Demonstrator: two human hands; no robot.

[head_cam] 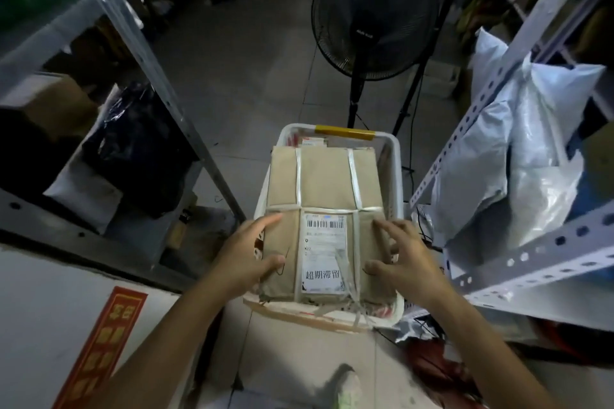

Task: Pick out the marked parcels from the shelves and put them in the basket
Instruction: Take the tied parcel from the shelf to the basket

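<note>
A flat brown parcel, tied with white straps and bearing a white barcode label with a printed mark, lies across the top of the white basket on the floor. My left hand holds the parcel's near left edge, thumb on top. On the near right side of the parcel, my right hand has its fingers spread and straight, touching or just above the top. Other parcels show under it at the basket's far end.
A black standing fan stands just beyond the basket. Metal shelving with dark bags and boxes runs on the left. A perforated white shelf frame on the right holds white plastic mailer bags. Grey tiled floor lies between.
</note>
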